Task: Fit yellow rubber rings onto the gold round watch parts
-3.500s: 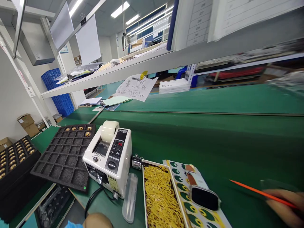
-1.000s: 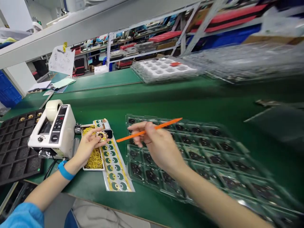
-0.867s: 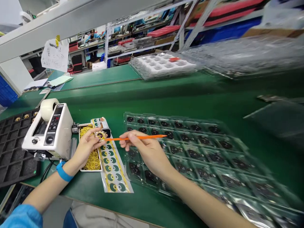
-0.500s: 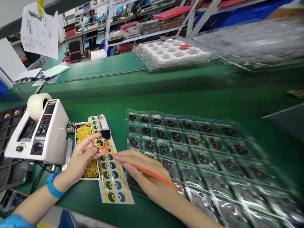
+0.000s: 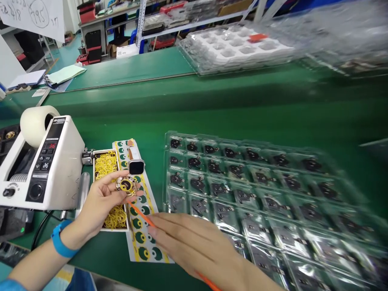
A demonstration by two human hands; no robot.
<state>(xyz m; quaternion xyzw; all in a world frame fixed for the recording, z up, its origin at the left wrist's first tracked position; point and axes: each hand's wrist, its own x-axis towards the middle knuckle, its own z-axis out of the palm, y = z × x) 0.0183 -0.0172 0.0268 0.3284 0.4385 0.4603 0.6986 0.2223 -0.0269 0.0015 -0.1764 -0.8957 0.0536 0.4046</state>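
Observation:
My left hand (image 5: 104,200) wears a blue wristband and grips a round gold-coloured part (image 5: 126,186) with a yellow-and-black centre, fingers underneath and thumb at its edge. In my right hand (image 5: 197,242) is a thin orange stick-like tool (image 5: 139,213), pinched near its front. The tool's tip points at the lower edge of the round part; whether they touch, I cannot tell. Below my left hand is a white box (image 5: 94,161) of small yellow rings (image 5: 106,161). Beside it lies a sheet of green and yellow stickers (image 5: 140,236), with a smartwatch (image 5: 136,166) on its upper part.
A white tape dispenser (image 5: 65,161) with a large tape roll (image 5: 34,125) stands at left. Clear plastic trays (image 5: 257,178) of black parts spread across the right. Behind, a raised ledge (image 5: 145,68) carries more plastic trays (image 5: 212,64) and papers (image 5: 66,73).
The orange tool's tip has drawn down off the face of the round part to its lower edge. My right hand has moved down and nearer. The camera view has shifted.

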